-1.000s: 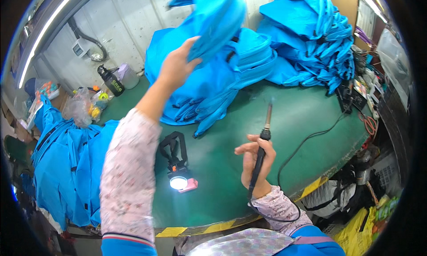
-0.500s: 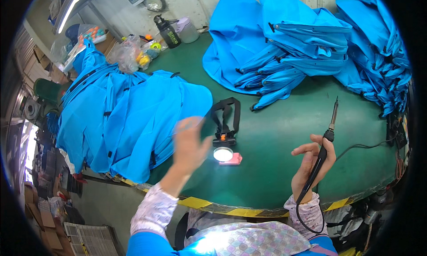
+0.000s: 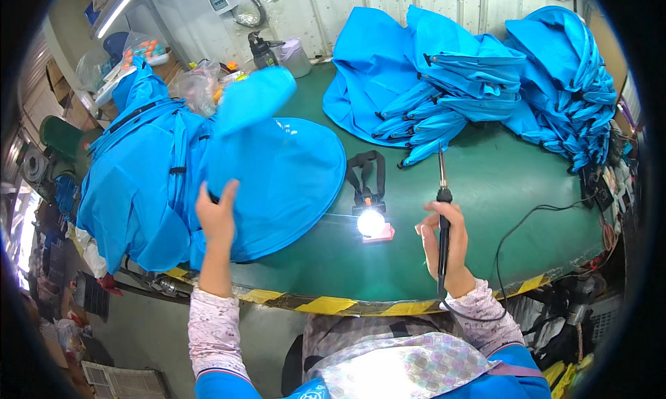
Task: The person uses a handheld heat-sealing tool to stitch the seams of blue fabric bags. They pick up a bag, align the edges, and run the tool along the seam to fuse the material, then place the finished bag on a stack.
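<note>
My left hand (image 3: 218, 208) grips a blue fabric piece (image 3: 281, 184) among the left heap, with thumb and fingers at its edge; a blurred flap of it is lifted. My right hand (image 3: 447, 243) holds a soldering iron (image 3: 441, 191) upright, tip pointing away from me, its black cord looping down below my wrist. Between my hands lies a lit headlamp (image 3: 371, 224) with a black strap, resting against a small pink object (image 3: 387, 234).
Blue fabric piles (image 3: 368, 73) cover the back right of the green table (image 3: 527, 253). A black bottle (image 3: 260, 51), lilac-lidded container (image 3: 297, 60) and bagged small items (image 3: 194, 87) stand at the back left. A power cord (image 3: 541, 206) crosses the right side.
My left hand has come down from the back pile to the left heap, where a blue piece now spreads out and lifts. My right hand still holds the iron.
</note>
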`<control>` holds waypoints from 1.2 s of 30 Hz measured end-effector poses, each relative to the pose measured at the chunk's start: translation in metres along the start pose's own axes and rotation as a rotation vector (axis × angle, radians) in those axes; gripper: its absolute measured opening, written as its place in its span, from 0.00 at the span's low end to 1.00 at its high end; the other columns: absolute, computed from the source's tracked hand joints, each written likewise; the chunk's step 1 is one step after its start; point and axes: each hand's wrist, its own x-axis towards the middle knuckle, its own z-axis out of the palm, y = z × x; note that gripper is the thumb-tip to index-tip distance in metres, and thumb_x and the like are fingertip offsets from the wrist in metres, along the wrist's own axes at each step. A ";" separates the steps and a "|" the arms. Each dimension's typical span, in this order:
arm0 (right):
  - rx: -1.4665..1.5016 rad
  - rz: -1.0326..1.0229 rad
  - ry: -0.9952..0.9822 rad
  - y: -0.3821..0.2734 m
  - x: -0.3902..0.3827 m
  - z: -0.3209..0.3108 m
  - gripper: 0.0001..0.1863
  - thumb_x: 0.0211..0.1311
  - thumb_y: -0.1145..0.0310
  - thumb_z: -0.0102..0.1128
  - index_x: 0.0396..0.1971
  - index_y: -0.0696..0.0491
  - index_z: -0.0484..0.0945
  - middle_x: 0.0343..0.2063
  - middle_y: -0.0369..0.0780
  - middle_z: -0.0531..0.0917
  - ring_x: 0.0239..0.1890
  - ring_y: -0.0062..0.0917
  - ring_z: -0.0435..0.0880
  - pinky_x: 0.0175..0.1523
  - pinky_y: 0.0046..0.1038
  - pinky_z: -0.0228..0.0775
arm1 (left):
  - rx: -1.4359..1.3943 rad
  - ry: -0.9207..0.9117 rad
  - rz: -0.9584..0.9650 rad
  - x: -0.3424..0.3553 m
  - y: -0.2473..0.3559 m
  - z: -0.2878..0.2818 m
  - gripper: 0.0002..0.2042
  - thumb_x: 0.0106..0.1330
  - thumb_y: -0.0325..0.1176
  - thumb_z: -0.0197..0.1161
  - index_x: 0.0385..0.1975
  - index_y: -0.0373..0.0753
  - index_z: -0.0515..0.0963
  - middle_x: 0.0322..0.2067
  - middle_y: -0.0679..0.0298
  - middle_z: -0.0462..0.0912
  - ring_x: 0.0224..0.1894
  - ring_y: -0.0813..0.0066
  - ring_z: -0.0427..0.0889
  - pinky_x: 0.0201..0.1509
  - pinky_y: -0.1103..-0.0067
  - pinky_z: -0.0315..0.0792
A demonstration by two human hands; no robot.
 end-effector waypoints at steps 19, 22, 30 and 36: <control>0.058 -0.074 0.385 -0.040 0.075 0.082 0.31 0.61 0.77 0.59 0.62 0.53 0.57 0.63 0.47 0.67 0.62 0.29 0.68 0.57 0.26 0.62 | -0.523 -0.056 -0.095 -0.104 0.049 0.001 0.33 0.68 0.56 0.61 0.55 0.28 0.70 0.46 0.56 0.82 0.43 0.64 0.80 0.50 0.78 0.71; 0.097 0.018 0.496 -0.036 0.076 0.056 0.31 0.63 0.73 0.59 0.63 0.51 0.56 0.63 0.45 0.68 0.63 0.28 0.67 0.59 0.28 0.62 | 0.131 -0.358 0.244 -0.091 0.036 -0.040 0.38 0.54 0.57 0.73 0.52 0.28 0.72 0.34 0.49 0.84 0.34 0.53 0.84 0.41 0.71 0.77; -0.030 -0.057 0.551 -0.041 0.099 0.021 0.30 0.65 0.70 0.56 0.64 0.55 0.54 0.61 0.49 0.69 0.64 0.33 0.66 0.68 0.36 0.54 | 1.020 0.101 0.851 -0.013 0.074 -0.154 0.22 0.48 0.16 0.61 0.47 0.36 0.77 0.44 0.53 0.76 0.46 0.53 0.76 0.48 0.64 0.71; -0.108 -0.097 0.520 -0.015 0.083 0.030 0.29 0.66 0.71 0.54 0.63 0.59 0.54 0.60 0.51 0.67 0.65 0.37 0.64 0.72 0.40 0.47 | 0.073 -0.945 0.326 -0.119 0.062 -0.086 0.14 0.45 0.33 0.78 0.29 0.37 0.82 0.26 0.60 0.84 0.32 0.59 0.84 0.42 0.70 0.76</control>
